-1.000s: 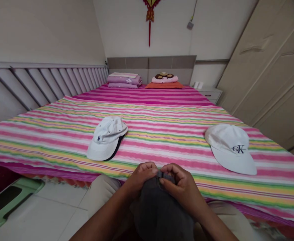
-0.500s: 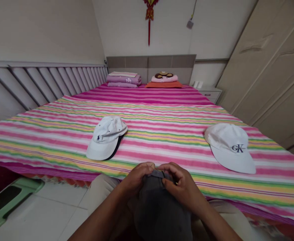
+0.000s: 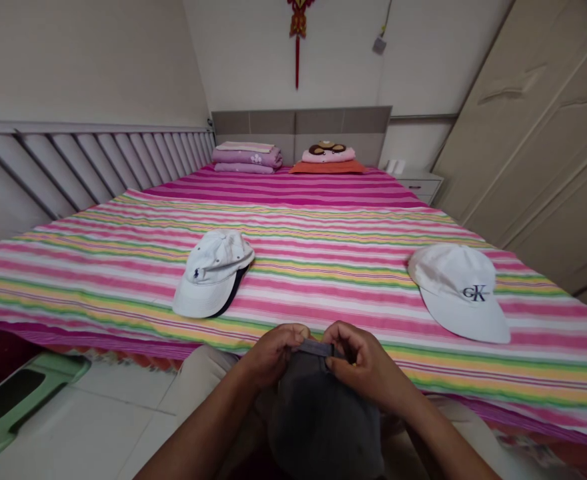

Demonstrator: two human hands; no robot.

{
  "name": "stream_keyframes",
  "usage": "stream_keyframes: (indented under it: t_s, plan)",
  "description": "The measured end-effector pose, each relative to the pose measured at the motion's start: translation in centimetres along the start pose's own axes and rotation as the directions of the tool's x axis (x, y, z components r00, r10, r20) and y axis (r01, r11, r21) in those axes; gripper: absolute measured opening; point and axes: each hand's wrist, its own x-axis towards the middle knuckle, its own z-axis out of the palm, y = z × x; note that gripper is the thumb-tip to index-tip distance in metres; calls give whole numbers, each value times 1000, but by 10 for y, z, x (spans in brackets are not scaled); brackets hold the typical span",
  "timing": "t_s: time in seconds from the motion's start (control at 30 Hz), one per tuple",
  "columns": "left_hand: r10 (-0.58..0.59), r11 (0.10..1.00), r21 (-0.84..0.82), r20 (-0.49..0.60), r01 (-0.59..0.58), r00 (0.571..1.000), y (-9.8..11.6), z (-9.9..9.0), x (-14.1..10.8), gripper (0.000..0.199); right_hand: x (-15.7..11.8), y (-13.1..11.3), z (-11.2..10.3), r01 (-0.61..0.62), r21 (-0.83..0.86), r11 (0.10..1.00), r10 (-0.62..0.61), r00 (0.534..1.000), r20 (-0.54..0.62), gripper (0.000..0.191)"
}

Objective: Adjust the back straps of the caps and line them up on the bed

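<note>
Bed (image 3: 323,287): left cap (image 3: 212,275), right cap (image 3: 457,293); folded bedding (image 3: 247,159), pillow (image 3: 327,155) behind, against headboard (image 3: 343,123).

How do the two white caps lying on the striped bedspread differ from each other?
The left cap has a small dark embroidered emblem, while the right cap has larger dark lettering. The left cap looks more crumpled, with a dark edge showing under its brim; the right cap looks smoother, with no such edge. Both are pale baseball caps resting on the striped bedspread, brims facing the viewer.

Bright, even indoor light, soft shadows, hands (image 3: 368,367) slightly blurred, wide-angle bending at edges
</note>
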Motion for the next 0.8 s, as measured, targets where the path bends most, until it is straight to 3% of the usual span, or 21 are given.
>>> stream_keyframes:
  t_s: [0.07,0.13,0.23,0.4,0.53,0.8]
  plan:
    - [-14,999,-36,6,14,1000,-1,1,1,13,3,1,-4,-85,119,989,75,993,92,7]
    - [-23,998,-52,10,24,1000,-1,2,2,15,6,3,-7,-184,230,956,148,975,167,16]
    - [-25,997,-75,0,25,1000,-2,4,3,17,12,8,-10,-246,346,905,187,963,194,23]
    - [-53,976,-211,43,61,998,-6,5,5,15,13,10,-10,-258,568,782,168,964,206,21]
    - [-43,991,-125,45,49,998,-10,4,5,15,12,13,-6,-237,662,711,169,971,167,22]
    - [-147,988,-36,82,151,986,-11,6,4,19,13,18,-1,-182,717,673,183,980,77,21]
